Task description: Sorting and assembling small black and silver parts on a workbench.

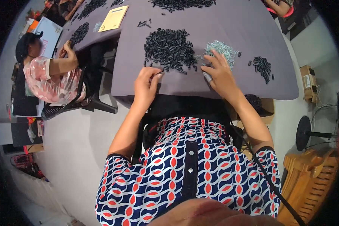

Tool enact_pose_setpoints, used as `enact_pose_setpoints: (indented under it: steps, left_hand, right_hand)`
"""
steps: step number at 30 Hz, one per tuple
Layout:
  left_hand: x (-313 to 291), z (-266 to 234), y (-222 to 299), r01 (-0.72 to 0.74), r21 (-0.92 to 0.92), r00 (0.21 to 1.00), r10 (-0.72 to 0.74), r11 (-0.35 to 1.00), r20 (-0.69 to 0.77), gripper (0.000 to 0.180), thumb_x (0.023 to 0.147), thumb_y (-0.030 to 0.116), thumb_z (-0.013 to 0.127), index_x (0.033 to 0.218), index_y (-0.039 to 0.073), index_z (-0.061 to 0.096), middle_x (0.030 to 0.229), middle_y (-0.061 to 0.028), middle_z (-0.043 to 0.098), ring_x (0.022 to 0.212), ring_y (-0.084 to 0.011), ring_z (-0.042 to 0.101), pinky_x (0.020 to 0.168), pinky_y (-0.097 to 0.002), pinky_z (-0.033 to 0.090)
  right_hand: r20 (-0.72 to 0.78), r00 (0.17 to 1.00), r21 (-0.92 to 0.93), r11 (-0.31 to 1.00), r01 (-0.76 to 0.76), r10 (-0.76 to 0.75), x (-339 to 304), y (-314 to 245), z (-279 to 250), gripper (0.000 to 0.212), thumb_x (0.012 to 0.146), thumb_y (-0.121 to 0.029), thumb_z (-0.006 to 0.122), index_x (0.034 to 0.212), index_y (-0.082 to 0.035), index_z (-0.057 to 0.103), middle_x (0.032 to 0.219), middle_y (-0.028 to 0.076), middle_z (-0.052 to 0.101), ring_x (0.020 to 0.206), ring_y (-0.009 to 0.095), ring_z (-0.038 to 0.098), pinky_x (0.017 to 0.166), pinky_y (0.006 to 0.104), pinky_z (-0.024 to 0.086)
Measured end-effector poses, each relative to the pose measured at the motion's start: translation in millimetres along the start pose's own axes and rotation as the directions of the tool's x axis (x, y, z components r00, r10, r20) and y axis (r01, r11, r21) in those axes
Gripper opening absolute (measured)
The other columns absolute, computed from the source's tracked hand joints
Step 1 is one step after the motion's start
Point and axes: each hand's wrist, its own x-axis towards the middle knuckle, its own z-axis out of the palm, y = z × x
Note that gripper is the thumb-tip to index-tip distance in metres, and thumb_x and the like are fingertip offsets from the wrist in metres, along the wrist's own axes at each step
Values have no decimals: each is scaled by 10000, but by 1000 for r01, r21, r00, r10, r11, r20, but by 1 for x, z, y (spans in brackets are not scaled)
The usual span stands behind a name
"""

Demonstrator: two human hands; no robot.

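Observation:
My left hand (146, 83) is at the near edge of a heap of small black cylindrical pieces (169, 47). Its thumb and forefinger are pinched together, with a small black piece (160, 71) at their tips, partly hidden. To the right, my right hand (221, 74) reaches over a pile of small shiny silver metal pieces (229, 51). Its fingers are apart, and the fingertips touch or hover just above the pile; which, I cannot tell. A greyish covering shows on one of its digits. Farther right lies a smaller heap of black pieces (262, 67).
A grey cloth covers the table (192, 88). Another black heap (180, 3) lies at the far side. On the left, a seated co-worker (52, 75) handles black pieces near a yellow envelope-like sheet (115, 18). A black fan (304, 132) and wooden chair (308, 180) stand right.

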Motion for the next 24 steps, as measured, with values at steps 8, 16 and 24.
enact_pose_setpoints:
  steps: [8, 16, 24]
  left_hand:
    - [-17, 23, 6, 36, -80, 998, -31, 996, 63, 141, 910, 81, 644, 1029, 24, 596, 846, -133, 596, 710, -247, 575, 661, -339, 475]
    - [-25, 28, 10, 121, -104, 987, -109, 987, 115, 162, 909, 83, 652, 1043, 32, 578, 814, -120, 589, 697, -239, 571, 646, -333, 473]
    - [-22, 32, 19, -10, -102, 989, 24, 995, 146, 147, 893, 66, 648, 1028, 16, 621, 830, -131, 585, 710, -261, 573, 650, -347, 466]
  right_hand:
    - [-11, 998, 48, 997, -56, 57, 4, 4, -10, 415, 696, 47, 664, 1085, -91, 710, 1372, 133, 517, 1407, 396, 329, 1162, 565, 271]
    - [1, 996, 90, 992, -88, 89, -5, -3, -16, 384, 697, 54, 657, 1061, -58, 702, 1365, 145, 519, 1414, 395, 320, 1149, 537, 294]
    - [-148, 983, 13, 994, -107, 108, -1, 17, -17, 358, 687, 88, 631, 1018, -38, 690, 1269, 137, 576, 1306, 391, 441, 1081, 469, 390]
